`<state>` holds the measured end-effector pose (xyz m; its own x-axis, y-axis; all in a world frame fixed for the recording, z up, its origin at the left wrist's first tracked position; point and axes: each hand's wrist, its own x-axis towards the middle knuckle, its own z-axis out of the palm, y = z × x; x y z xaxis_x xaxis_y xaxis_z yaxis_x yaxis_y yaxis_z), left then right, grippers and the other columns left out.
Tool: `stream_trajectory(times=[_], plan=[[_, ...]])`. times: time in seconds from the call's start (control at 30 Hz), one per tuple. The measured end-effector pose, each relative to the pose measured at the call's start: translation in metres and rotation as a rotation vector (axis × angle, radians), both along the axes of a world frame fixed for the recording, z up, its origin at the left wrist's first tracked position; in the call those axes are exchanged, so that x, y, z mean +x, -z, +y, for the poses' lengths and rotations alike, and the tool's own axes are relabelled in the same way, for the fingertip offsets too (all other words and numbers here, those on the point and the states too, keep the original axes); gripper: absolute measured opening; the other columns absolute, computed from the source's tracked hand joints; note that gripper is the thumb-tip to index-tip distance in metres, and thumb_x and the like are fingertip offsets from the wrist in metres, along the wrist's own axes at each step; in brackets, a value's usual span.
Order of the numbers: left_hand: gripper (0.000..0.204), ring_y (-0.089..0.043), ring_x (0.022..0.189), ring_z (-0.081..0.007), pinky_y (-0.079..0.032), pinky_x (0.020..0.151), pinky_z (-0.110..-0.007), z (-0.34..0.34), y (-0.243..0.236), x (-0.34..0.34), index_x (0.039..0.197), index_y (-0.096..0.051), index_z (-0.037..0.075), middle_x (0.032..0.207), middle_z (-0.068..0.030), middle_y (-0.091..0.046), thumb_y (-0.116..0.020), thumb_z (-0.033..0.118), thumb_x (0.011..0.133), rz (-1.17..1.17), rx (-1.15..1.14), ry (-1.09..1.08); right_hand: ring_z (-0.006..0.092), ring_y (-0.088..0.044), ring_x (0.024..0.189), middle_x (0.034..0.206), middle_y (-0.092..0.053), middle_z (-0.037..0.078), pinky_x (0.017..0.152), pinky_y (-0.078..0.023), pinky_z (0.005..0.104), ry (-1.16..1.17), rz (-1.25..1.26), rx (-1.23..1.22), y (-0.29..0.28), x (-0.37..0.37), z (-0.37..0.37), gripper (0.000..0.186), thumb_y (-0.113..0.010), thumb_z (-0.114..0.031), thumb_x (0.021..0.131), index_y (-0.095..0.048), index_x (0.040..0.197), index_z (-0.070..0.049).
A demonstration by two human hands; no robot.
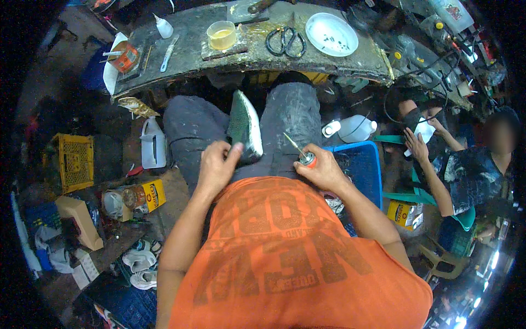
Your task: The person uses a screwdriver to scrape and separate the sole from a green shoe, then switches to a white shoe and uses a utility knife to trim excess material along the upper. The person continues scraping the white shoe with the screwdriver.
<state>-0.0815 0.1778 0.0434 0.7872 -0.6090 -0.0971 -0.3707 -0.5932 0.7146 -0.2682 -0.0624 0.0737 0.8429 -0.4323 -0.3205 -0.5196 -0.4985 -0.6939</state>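
messy bench point(188, 41) | green-white piece point(244, 118) touched by curled left hand point(218, 166), grip can't be told | can point(310, 160) gripped in right hand point(324, 169) | brush point(294, 143) not on piece, amount done unclear tbh

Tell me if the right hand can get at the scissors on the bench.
Probably not without freeing it: the right hand grips a small orange-red can, though the scissors lie uncovered on the bench.

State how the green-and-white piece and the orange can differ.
The green-and-white piece is long and tapered; the orange can is short and round. The piece looks larger than the can. A thin stick slants up from the can, none from the piece. Both are held: the piece in the left hand, the can in the right hand.
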Motion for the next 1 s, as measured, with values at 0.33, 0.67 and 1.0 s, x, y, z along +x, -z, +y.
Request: stream_trajectory(times=[0.33, 0.67, 1.0], plan=[[0.033, -0.064, 0.086, -0.0232, -0.051, 0.083, -0.035, -0.049, 0.011, 0.007, 0.112, -0.062, 0.002, 0.093, -0.0104, -0.069, -0.075, 0.028, 0.095, 0.538, -0.505, 0.048, 0.0221, -0.067, 0.084, 0.088, -0.071, 0.017, 0.08, -0.054, 0.039, 0.021, -0.097, -0.001, -0.006, 0.003, -0.01, 0.04, -0.082, -0.031, 0.084, -0.066, 0.103, 0.0], [0.026, -0.056, 0.071, -0.0117, -0.047, 0.069, -0.031, -0.098, -0.018, 0.007, 0.088, -0.067, 0.001, 0.076, -0.004, -0.065, -0.07, 0.024, 0.099, 0.187, -0.536, -0.109, 0.0278, -0.071, 0.09, 0.09, -0.071, 0.02, 0.084, -0.054, 0.0409, 0.053, -0.063, 0.059, -0.006, 0.01, -0.024, 0.047, -0.081, -0.043, 0.086, -0.069, 0.101, 0.0], [0.037, -0.051, 0.071, -0.0068, -0.043, 0.064, -0.027, -0.081, 0.008, 0.001, 0.083, -0.064, 0.004, 0.076, 0.0022, -0.06, -0.064, 0.033, 0.105, 0.399, -0.567, -0.26, 0.0456, -0.072, 0.1, 0.102, -0.073, 0.031, 0.091, -0.057, 0.0488, -0.043, 0.075, 0.019, -0.015, 0.031, -0.017, 0.056, -0.075, -0.043, 0.082, -0.072, 0.113, 0.004]])
